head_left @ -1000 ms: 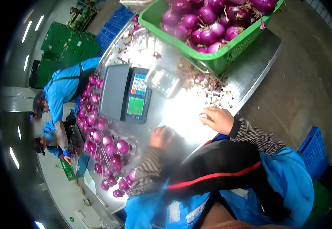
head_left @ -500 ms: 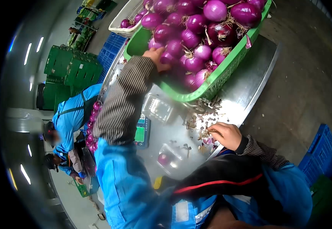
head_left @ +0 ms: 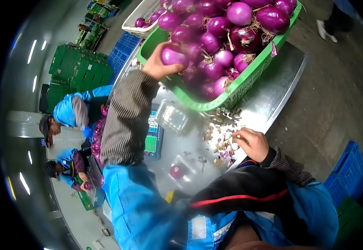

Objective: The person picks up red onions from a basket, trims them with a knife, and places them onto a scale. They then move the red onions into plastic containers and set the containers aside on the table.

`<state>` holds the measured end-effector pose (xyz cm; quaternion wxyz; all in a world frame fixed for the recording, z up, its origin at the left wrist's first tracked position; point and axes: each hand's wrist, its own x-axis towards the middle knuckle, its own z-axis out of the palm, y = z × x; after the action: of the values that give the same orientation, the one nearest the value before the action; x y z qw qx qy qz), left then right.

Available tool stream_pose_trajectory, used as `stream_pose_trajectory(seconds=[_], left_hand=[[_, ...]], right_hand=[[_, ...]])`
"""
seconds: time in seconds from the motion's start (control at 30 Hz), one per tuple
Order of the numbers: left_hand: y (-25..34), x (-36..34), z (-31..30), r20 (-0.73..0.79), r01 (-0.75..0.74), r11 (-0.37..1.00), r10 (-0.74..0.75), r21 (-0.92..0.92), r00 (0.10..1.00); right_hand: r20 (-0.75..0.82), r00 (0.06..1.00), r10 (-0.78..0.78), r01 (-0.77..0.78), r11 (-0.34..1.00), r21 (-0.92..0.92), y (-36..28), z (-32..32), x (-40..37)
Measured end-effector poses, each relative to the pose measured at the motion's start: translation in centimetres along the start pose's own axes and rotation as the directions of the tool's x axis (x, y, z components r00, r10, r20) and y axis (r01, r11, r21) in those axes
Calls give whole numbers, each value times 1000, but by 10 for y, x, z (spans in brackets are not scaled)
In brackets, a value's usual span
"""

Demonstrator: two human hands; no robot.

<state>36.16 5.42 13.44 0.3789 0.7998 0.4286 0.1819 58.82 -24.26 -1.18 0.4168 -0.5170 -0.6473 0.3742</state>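
My left hand [head_left: 158, 64] is raised over the near edge of a green crate [head_left: 239, 89] heaped with red onions and grips one red onion [head_left: 172, 55]. My right hand [head_left: 253, 142] rests at the front edge of the steel table [head_left: 273, 89], fingers pinched among onion skins and roots [head_left: 221, 146]; whether it holds a thin tool I cannot tell. A clear plastic tray [head_left: 182, 167] near my body holds one red onion [head_left: 176, 171]. An empty clear tray [head_left: 172, 117] lies beside the scale [head_left: 153, 139].
Two people in blue jackets [head_left: 71, 110] work at the table's far side, next to packed onions [head_left: 98, 133]. Green crates [head_left: 79, 68] and blue crates [head_left: 123, 46] stand beyond. A white basket [head_left: 141, 18] holds more onions. A blue crate [head_left: 350, 171] sits on the floor at right.
My left hand went from the table up into the green crate and has lifted out one red onion. My right hand stayed at the table edge among the skins.
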Motion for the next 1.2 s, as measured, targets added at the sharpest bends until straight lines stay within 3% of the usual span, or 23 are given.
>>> stream_pose_trajectory(seconds=[0.03, 0.1, 0.23, 0.3, 0.37, 0.43, 0.57, 0.7, 0.73, 0.83, 0.9, 0.97, 1.03, 1.1, 1.13, 1.2], left_hand=[[22, -29, 1, -78, -7, 990, -4, -140, 997], [20, -74, 10, -74, -29, 907, -3, -421, 997], [31, -169, 54, -44, 68, 767, -124, -638, 991], [36, -205, 65, 53, 169, 732, -178, -660, 983], [24, -233, 80, 7, 136, 771, -168, -623, 986], [28, -257, 86, 30, 201, 754, -234, -625, 972], [19, -288, 96, 103, 206, 726, -184, -656, 977], [16, -311, 101, 82, 207, 745, -201, -634, 976], [14, -315, 99, 69, 179, 759, -175, -626, 982], [26, -322, 93, -27, 54, 776, -91, -628, 995], [24, -321, 97, -63, 199, 797, -284, -570, 957], [12, -317, 106, -138, 200, 880, -283, -432, 949], [6, -313, 114, -146, 163, 849, -269, -502, 952], [-1, -311, 124, -74, 127, 627, -283, -768, 956], [1, -313, 121, 2, 177, 598, -282, -782, 960], [2, -310, 128, 69, 217, 464, -315, -859, 946]], right_hand=[[-28, 1000, -7, 7, 1000, 1, -11, -2, 5], [-136, 983, -125, 129, 991, 20, -28, 0, 14], [-144, 950, -277, 263, 959, -106, -69, 1, 31], [-90, 924, -372, 337, 903, -266, -84, 8, 33], [-42, 890, -454, 401, 824, -400, -91, 20, 31], [7, 868, -497, 447, 774, -449, -93, 32, 28], [124, 861, -494, 484, 718, -500, -93, 51, 19], [81, 813, -577, 555, 724, -409, -74, 65, 15], [59, 832, -552, 516, 729, -450, -54, 67, 14], [-44, 973, -225, 174, 850, -497, -15, 55, 7], [-44, 972, -233, 196, 895, -400, -27, 62, -12], [-29, 973, -228, 208, 927, -313, -51, 69, -10], [-17, 948, -317, 293, 894, -340, -66, 71, -11], [60, 930, -363, 358, 855, -375, -79, 67, -12], [111, 928, -356, 370, 847, -381, -78, 66, -12], [111, 952, -284, 299, 940, -161, -86, 64, -9]])
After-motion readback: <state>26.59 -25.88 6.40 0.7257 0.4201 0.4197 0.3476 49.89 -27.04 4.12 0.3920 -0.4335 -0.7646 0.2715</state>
